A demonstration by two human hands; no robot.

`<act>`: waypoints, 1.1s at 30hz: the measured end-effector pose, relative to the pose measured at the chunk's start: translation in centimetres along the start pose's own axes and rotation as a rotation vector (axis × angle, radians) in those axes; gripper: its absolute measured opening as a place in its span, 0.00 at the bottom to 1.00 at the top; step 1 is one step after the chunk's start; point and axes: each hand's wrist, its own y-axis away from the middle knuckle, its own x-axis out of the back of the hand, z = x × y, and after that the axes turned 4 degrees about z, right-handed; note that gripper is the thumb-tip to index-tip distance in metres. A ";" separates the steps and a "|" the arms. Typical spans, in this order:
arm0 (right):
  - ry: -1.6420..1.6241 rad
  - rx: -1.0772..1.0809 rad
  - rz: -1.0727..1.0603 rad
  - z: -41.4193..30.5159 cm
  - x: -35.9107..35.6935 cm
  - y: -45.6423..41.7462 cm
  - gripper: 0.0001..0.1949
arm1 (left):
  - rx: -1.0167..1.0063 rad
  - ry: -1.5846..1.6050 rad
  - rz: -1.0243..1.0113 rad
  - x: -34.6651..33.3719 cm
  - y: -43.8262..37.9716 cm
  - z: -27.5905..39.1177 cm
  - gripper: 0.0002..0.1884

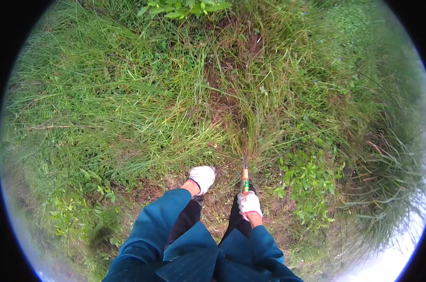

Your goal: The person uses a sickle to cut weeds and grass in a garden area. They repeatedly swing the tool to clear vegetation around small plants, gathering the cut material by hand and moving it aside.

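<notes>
My right hand (249, 204), in a white work glove with a red cuff edge, grips a hand tool by its orange and green handle (246, 179). The tool points away from me, and a thin dark metal shank (245, 161) runs from the handle into the grass. Its working end is lost among the blades, so its shape cannot be told. To the left, my left hand (202, 179) wears a matching glove and hangs above the ground by my left shoe. Its fingers face away, so whether it holds something is hidden. Long grass (184, 134) lies flattened ahead of it.
Leafy plants stand to the right (310, 183), to the left (87, 208) and at the far top (184, 7). A strip of bare brown soil (221, 84) runs ahead between grasses. Taller grass (378, 197) edges the right side. My dark-trousered legs (186, 218) are below my hands.
</notes>
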 end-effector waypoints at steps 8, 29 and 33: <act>-0.312 -0.400 -0.272 -10.5 7.6 24.1 0.10 | -0.034 -0.226 0.345 10.2 12.5 -14.4 0.08; 0.224 0.793 -0.350 -28.2 -6.5 23.6 0.19 | 0.402 -0.324 -0.094 -9.5 43.8 -17.4 0.13; -0.365 0.225 -0.460 -26.2 -0.2 18.7 0.12 | 0.512 -0.053 -0.014 -5.2 35.2 -10.4 0.14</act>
